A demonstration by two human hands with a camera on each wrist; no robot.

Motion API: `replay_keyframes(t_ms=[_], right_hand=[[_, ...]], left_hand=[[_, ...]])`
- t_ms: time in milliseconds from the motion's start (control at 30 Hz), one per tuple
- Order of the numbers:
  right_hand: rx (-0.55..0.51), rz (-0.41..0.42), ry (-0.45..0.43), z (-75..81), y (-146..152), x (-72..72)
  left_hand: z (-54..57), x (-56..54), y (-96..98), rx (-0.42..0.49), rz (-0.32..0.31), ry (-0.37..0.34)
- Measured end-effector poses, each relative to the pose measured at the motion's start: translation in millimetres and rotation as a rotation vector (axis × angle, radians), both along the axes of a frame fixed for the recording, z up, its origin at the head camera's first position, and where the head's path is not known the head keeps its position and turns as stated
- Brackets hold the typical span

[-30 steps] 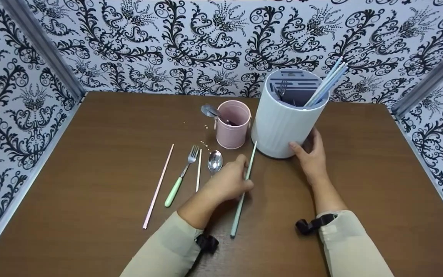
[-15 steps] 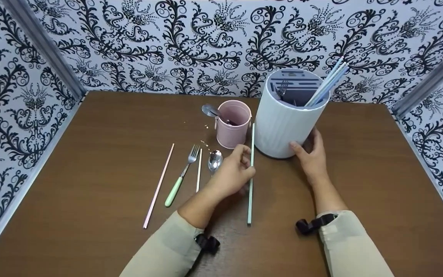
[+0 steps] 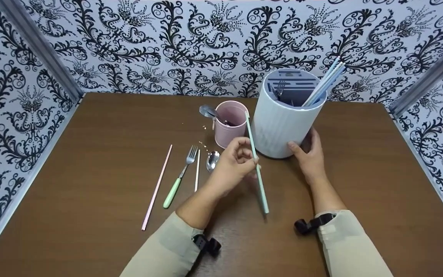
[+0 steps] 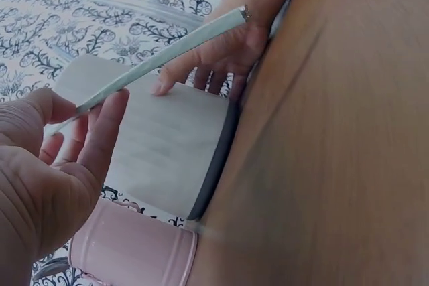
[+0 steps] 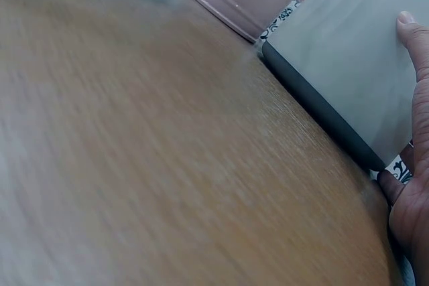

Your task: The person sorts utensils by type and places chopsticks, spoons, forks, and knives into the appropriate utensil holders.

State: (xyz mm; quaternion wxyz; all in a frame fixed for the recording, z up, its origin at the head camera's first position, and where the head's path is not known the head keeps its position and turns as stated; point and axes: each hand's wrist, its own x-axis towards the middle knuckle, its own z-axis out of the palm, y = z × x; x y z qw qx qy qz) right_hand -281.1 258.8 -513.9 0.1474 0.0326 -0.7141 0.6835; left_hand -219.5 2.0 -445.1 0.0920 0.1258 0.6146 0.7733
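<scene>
Left hand (image 3: 231, 169): half curled, we pinch the chopstick (image 3: 261, 186).
Chopstick: seven o'clock from the holder (image 3: 281, 130); transfer step, we judge.
Right hand (image 3: 310, 159): grips holder at five o'clock; next likely calls for uprighting the chopstick.

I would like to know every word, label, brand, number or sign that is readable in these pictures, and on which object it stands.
No readable text shows in any view.
White holder: no letters on its visible side; its top is too small to judge.
Pink cup: none visible.
Pale green chopstick: none legible.
Wall covering: only black ornament.
</scene>
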Motion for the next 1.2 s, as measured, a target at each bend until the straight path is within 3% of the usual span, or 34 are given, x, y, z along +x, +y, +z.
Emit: replay_keyframes(t_ms=[167, 433, 667, 967, 1200], right_hand=[[0.017, -0.011, 0.0, 0.3, -0.2, 0.0], [-0.01, -0.013, -0.005, 0.5, -0.4, 0.7], [0.012, -0.004, -0.004, 0.1, -0.7, -1.6], [-0.031, 0.006, -0.017, 0.5, 1.1, -1.5], [0.006, 0.02, -0.034, -0.2, 0.2, -0.3]], left_hand=[[12.7, -0.2, 3.6, 0.089, 0.022, -0.008], [41.7, -6.8, 13.4, 0.184, 0.11, 0.043], [68.5, -13.9, 20.8, 0.263, 0.187, 0.143], [93.9, -24.2, 35.4, 0.328, 0.3, 0.286], [116.3, -30.6, 36.0, 0.349, 0.34, 0.393]])
